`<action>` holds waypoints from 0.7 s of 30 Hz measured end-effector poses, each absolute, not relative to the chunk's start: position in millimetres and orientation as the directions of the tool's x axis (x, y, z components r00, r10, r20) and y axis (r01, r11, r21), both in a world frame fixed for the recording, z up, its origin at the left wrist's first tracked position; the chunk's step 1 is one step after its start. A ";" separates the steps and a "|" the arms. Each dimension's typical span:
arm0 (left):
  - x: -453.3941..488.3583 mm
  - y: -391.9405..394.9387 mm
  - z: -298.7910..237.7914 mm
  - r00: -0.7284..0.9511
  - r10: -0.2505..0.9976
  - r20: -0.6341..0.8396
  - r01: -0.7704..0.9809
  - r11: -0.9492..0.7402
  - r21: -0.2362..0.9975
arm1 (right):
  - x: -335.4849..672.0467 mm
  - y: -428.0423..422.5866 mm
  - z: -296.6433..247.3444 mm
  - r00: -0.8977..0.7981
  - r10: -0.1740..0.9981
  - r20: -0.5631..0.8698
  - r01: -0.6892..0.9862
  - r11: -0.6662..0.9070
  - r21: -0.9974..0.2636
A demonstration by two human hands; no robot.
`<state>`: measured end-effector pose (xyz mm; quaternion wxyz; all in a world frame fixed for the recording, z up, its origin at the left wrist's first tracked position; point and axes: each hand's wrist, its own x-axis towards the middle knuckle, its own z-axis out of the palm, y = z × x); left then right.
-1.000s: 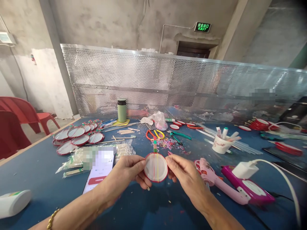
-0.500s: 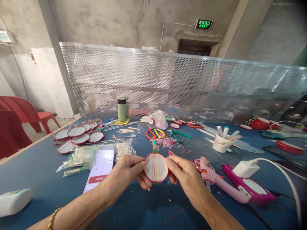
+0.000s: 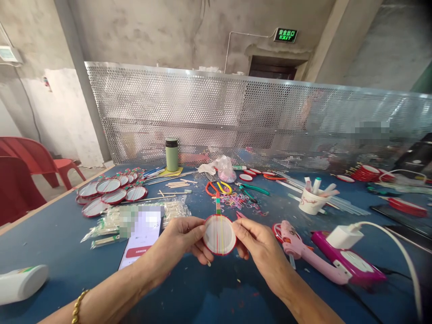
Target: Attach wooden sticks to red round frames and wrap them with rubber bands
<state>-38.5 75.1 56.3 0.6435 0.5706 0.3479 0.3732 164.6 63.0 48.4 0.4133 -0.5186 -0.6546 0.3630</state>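
Observation:
Between my two hands is a small round red-rimmed disc with a pale face, held up over the blue table. A red and a yellow band run down its face, and a striped stick-like neck points away from me at its far edge. My left hand pinches the left rim with thumb and fingers. On the opposite rim my right hand has the same kind of grip. Beyond the disc lie loose coloured rubber bands, with orange- and yellow-handled pliers beside them.
Finished-looking discs are piled at left, near bagged wooden sticks and a phone. On the right are a pink glue gun, a purple power strip and a paper cup of pens. A green bottle stands behind.
Both hands keep hold of the disc in nearly the same place. The view has shifted very slightly; nothing was taken up or let go.

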 end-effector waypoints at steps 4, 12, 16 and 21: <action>-37.9 76.1 55.7 0.466 0.885 -0.009 -0.093 0.059 0.994 | 164.4 63.5 48.7 -0.127 0.978 0.167 0.369 0.203 -0.907; -36.3 77.6 53.7 0.473 0.881 0.009 -0.076 0.030 0.997 | 165.6 65.1 44.9 -0.133 0.977 0.165 0.355 0.202 -0.913; -34.9 76.9 55.3 0.468 0.884 0.005 -0.090 0.042 0.995 | 166.0 64.3 43.9 -0.141 0.976 0.168 0.350 0.208 -0.914; -34.7 76.3 54.8 0.468 0.884 0.007 -0.086 0.038 0.996 | 165.3 64.3 44.6 -0.141 0.975 0.174 0.361 0.214 -0.908</action>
